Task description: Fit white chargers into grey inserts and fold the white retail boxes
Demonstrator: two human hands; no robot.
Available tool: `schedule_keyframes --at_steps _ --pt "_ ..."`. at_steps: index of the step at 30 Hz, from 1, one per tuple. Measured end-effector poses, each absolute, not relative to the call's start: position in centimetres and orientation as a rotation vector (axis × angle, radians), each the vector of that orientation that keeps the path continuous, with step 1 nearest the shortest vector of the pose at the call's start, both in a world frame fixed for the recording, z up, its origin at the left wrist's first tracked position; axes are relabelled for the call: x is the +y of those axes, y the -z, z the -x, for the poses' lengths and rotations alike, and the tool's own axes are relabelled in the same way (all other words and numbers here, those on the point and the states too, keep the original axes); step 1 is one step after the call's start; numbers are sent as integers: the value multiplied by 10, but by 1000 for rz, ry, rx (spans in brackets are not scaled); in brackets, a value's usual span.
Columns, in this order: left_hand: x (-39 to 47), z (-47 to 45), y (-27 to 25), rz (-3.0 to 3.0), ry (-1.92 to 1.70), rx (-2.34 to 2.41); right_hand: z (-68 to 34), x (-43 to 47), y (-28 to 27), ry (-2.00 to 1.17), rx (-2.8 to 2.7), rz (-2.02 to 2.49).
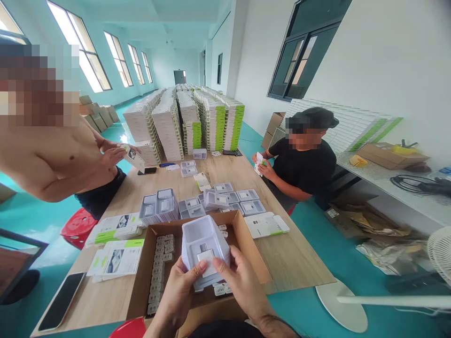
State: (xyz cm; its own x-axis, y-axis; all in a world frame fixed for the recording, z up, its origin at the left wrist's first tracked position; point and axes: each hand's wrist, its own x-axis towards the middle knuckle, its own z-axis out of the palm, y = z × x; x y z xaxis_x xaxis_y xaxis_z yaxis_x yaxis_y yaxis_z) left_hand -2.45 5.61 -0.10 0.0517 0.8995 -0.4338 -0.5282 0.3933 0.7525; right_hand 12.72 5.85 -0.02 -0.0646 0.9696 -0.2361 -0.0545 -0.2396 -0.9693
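Above an open cardboard box [139, 281], a stack of clear plastic blister trays [199, 230] is held between my two hands. A small white adapter with a metal plug [207, 264] lies in the top tray's recess. My left hand [181, 286] grips the stack's left side, its thumb on the adapter's lower left. My right hand [243, 281] grips the right side, with its thumb pressed against the adapter's right edge. Inside the box, several small white adapters [158, 274] stand in rows, partly covered by the trays and my hands.
Beyond the box are stacked trays [160, 206] and filled trays [246, 199]. Printed packaging sleeves [121, 258] and a phone [61, 300] lie to the left; more sleeves [266, 225] lie to the right. Two people handle packaging across the table. A fan base [341, 305] stands at right.
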Motion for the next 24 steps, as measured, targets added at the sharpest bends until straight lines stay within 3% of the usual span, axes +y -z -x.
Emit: schedule_keyframes --at_steps 5,17,24 --pt "60 28 4 -335 -1077 1042 -133 60 0 -1672 -833 1286" --pt "71 22 57 -477 -1312 1176 -125 96 62 -1726 -1153 1176" --pt "78 68 125 -96 -1320 1305 -119 212 55 -1577 -1141 1422"
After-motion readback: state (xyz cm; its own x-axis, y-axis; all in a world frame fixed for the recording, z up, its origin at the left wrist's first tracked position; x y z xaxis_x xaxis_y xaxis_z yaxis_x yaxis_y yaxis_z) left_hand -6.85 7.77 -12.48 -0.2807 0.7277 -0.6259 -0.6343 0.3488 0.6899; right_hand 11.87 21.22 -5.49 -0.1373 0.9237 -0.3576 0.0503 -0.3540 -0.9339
